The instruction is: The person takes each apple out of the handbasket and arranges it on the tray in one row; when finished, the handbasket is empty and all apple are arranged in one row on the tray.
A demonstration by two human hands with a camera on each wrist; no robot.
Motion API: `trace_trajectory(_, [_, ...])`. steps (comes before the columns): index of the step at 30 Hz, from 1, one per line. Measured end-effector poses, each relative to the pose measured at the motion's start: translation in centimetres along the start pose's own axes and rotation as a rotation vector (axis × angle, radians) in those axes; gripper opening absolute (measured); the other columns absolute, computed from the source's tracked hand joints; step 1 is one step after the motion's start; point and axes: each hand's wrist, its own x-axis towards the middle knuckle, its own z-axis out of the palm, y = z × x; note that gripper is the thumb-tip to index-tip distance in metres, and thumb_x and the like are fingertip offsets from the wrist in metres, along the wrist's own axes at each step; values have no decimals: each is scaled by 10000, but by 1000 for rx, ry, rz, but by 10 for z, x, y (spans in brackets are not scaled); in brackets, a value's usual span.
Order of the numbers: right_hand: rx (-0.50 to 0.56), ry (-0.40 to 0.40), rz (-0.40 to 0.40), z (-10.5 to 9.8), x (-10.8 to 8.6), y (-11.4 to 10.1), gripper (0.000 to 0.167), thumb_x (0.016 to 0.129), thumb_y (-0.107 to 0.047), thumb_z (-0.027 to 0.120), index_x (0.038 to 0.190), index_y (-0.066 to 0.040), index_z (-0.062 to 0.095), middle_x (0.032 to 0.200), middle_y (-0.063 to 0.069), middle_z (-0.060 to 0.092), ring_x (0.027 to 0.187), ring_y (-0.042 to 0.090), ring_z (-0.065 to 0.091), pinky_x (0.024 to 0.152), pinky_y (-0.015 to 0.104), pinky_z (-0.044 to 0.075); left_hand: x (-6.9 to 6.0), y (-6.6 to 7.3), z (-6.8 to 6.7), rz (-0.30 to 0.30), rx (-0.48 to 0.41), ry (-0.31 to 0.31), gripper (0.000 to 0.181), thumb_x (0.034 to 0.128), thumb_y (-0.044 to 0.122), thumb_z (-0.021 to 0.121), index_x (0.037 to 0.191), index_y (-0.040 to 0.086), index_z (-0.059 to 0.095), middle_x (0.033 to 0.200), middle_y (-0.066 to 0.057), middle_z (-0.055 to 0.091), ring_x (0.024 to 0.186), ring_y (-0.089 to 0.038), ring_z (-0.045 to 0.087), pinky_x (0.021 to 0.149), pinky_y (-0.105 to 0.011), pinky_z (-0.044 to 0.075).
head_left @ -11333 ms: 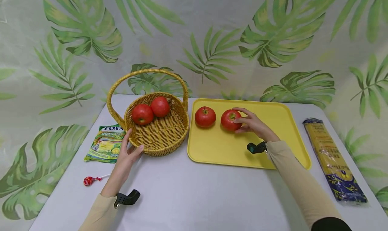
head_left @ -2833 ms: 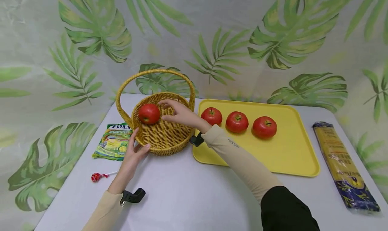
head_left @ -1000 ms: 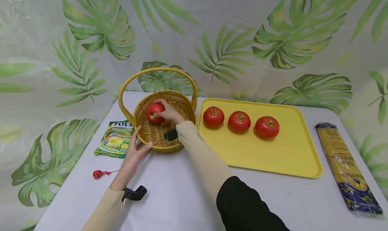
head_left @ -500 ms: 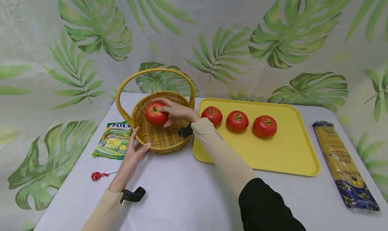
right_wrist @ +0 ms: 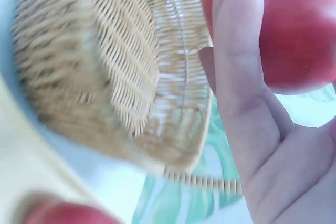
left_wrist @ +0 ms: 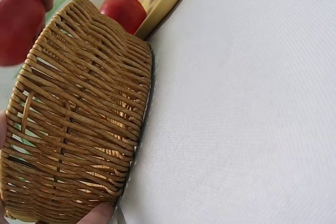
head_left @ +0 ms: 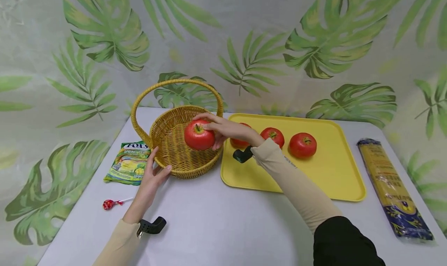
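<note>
My right hand (head_left: pixel 227 129) grips a red apple (head_left: pixel 199 135) by its side, thumb and fingers round it, above the right part of a wicker basket (head_left: pixel 174 151). In the right wrist view the apple (right_wrist: pixel 299 30) fills the upper right corner, beside the basket's wall. My left hand (head_left: pixel 151 182) holds the basket at its front left, thumb and fingers spread along the rim and outer wall. In the left wrist view only bits of that hand show at the edges of the woven wall (left_wrist: pixel 79 119). Three more apples lie on a yellow tray (head_left: pixel 328 173), partly behind my right arm.
A green candy bag (head_left: pixel 127 163) lies left of the basket, with a red lollipop (head_left: pixel 109 204) nearer me. Past the tray's right side lies a long packet of pasta (head_left: pixel 394 190). The basket's tall handle (head_left: pixel 178 81) arches over it.
A third apple has come to rest on the tray since the earliest frame. Over the last second my right hand has lifted the basket's apple and moved right. My left hand stays put.
</note>
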Motion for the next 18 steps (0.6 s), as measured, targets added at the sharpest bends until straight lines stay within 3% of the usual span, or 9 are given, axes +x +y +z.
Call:
trace_trajectory(6, [-36, 96, 34, -21, -43, 14, 458, 1015, -350, 433, 1456, -306, 313, 1338, 147, 436, 729, 380, 658, 664, 437, 572, -1, 0, 1, 17, -7, -15, 789, 972, 116, 563, 1548, 241, 38, 1568, -45, -140, 1400, -364, 151, 1084, -474, 281])
trace_trajectory(10, [-11, 190, 70, -39, -77, 29, 493, 1005, -375, 461, 1465, -274, 316, 1327, 174, 460, 739, 356, 664, 707, 467, 563, -1, 1, 1, 14, 0, -19, 791, 973, 124, 564, 1548, 239, 33, 1571, -63, -116, 1397, -368, 159, 1084, -477, 280])
trace_trajectory(14, [16, 273, 102, -60, -112, 45, 529, 1010, -370, 450, 1486, -213, 280, 1311, 235, 474, 765, 400, 659, 762, 514, 545, -2, 1, 1, 7, 15, -18, 790, 973, 132, 565, 1547, 247, 35, 1573, -53, -113, 1400, -365, 153, 1084, -475, 282])
trace_trajectory(18, [7, 356, 155, -79, -149, 62, 532, 1008, -399, 451, 1479, -224, 276, 1299, 255, 478, 801, 433, 651, 786, 508, 540, -3, 2, 1, 7, 16, -22, 783, 977, 134, 559, 1547, 254, 35, 1574, -42, -114, 1404, -360, 144, 1084, -471, 282])
